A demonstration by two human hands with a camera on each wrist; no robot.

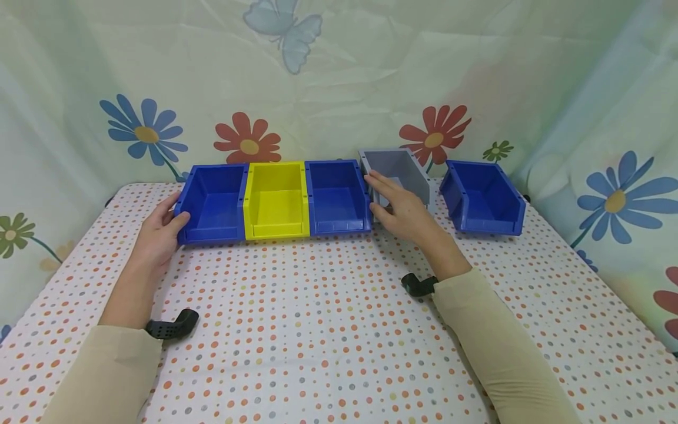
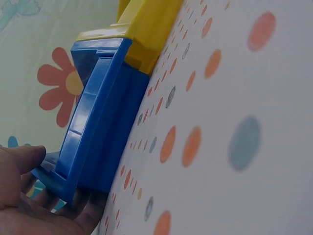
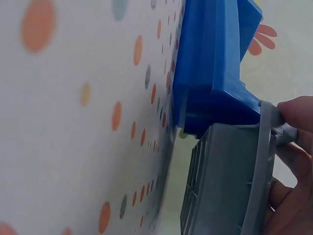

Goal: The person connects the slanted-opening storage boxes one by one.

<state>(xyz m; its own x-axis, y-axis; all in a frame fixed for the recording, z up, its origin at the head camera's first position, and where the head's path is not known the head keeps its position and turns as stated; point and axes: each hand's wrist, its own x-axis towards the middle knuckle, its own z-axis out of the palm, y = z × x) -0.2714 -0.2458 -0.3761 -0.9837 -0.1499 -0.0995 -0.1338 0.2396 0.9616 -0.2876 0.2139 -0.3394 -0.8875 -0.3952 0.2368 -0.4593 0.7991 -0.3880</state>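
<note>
In the head view, my left hand (image 1: pixel 159 232) holds the outer side of the leftmost blue bin (image 1: pixel 214 203); the left wrist view shows the thumb at its rim and the fingers along the outside wall. A yellow bin (image 1: pixel 278 200) and a second blue bin (image 1: pixel 339 197) stand side by side with it. My right hand (image 1: pixel 399 212) grips the left wall of a grey bin (image 1: pixel 408 168), right beside that second blue bin. In the right wrist view, the grey bin (image 3: pixel 227 176) shows a gap between its underside and the tablecloth.
Another blue bin (image 1: pixel 487 197) stands apart at the right. A white tablecloth (image 1: pixel 296 330) with coloured dots covers the table. A flowered curtain (image 1: pixel 339 88) hangs close behind the bins and along both sides. Black wrist devices (image 1: pixel 175 327) are strapped on both wrists.
</note>
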